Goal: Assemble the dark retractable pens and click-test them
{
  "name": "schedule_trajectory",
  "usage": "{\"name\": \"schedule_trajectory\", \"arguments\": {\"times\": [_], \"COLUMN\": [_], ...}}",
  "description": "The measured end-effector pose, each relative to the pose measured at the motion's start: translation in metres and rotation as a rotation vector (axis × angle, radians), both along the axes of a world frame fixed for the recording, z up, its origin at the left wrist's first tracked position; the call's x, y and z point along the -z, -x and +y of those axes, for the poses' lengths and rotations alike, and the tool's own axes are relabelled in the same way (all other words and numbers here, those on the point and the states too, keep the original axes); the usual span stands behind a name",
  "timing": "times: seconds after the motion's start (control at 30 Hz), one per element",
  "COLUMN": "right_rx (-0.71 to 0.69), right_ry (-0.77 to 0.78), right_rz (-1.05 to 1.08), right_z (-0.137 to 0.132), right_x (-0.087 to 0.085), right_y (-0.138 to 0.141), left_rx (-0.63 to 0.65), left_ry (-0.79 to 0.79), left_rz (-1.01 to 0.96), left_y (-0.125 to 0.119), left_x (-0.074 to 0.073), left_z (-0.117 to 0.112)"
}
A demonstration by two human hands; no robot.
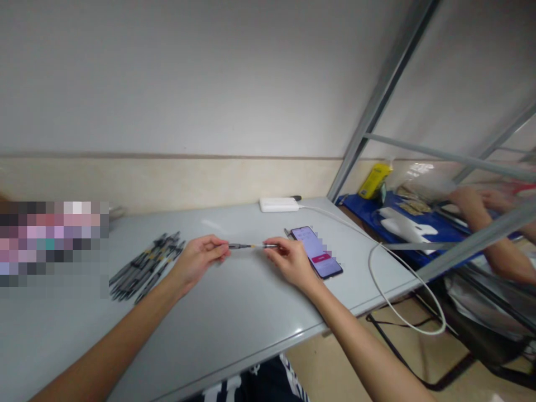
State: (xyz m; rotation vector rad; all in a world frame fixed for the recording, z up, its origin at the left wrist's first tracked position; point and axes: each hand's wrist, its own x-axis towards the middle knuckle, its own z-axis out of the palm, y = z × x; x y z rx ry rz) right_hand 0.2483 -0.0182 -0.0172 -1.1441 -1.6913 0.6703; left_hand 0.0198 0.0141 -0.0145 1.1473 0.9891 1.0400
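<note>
– What have your hands got?
– One grey pen (pixel 252 245), held level above the grey table (pixel 234 318), at twelve o'clock from me. My left hand (pixel 200 261) pinches its dark end and my right hand (pixel 288 260) pinches the pale end, so both are closed on it at the fingertips.
– Other pens?
– A heap of pens (pixel 146 266) lies on the table at nine o'clock from my left hand, near it.
– And by your right?
– A phone (pixel 317 252), screen lit, at three o'clock, just beside my knuckles. At twelve o'clock sits a white power bank (pixel 278 204); its white cable (pixel 389 290) loops off the table edge. Far out at two o'clock, another person's arm (pixel 481 218) is over a blue surface (pixel 360 213).
</note>
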Motion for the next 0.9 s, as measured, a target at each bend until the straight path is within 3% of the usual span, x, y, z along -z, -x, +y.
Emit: {"name": "schedule_trajectory", "arguments": {"times": [0.1,0.23,0.4,0.5,0.73,0.9], "right_rx": [-0.025,-0.11,-0.027,-0.065,-0.158,-0.064], "right_ry": [-0.011,0.077,-0.188,-0.274,-0.308,-0.233], "right_rz": [-0.104,-0.073,-0.175,-0.264,-0.357,-0.384], "right_z": [-0.0037,-0.0035,-0.0024,-0.0043,-0.0044,-0.0043], "right_x": [-0.001,-0.0015,0.0005,0.0004,0.001,0.0032], "right_y": [0.0015,0.002,-0.0002,-0.0008,-0.0019,0.0005], "left_rx": [-0.011,0.001,0.057,0.088,0.077,0.128], "left_ry": [-0.016,-0.05,0.036,0.089,0.108,0.103], "left_rz": [0.058,0.076,0.001,-0.005,0.022,0.072], "left_y": [0.0018,0.002,0.0003,0.0012,0.0025,0.0002], "left_x": [0.0001,-0.001,-0.0046,-0.0033,0.002,0.002], "left_z": [0.0,0.0001,-0.0014,-0.0018,-0.0009,-0.0027]}}
